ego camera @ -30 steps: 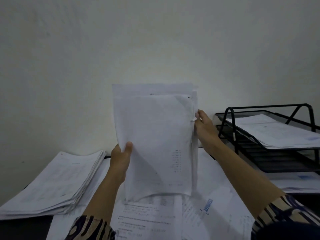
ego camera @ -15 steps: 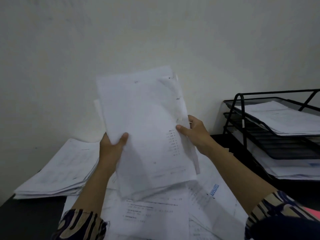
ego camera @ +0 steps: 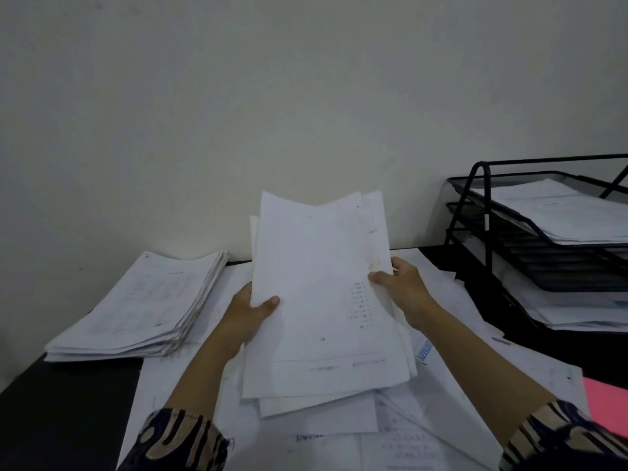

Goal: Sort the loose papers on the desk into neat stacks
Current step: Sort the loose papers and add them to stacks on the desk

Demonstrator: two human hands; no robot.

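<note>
I hold a bundle of white papers (ego camera: 319, 294) tilted up over the middle of the desk. My left hand (ego camera: 249, 317) grips its left edge, thumb on the front sheet. My right hand (ego camera: 404, 287) grips the right edge, thumb on top. The bundle's lower edge rests on or just above the loose papers (ego camera: 438, 396) spread across the desk. A neat stack of papers (ego camera: 146, 307) lies at the left by the wall.
A black wire tiered tray (ego camera: 489, 232) holding papers stands at the right. A pink sheet (ego camera: 608, 402) pokes in at the right edge. The black desk (ego camera: 64, 409) shows bare at the lower left. A plain wall rises behind.
The bundle has come down from upright in front of the wall to a lower, flatter tilt near the desk. Both hands kept their grip and dropped with it.
</note>
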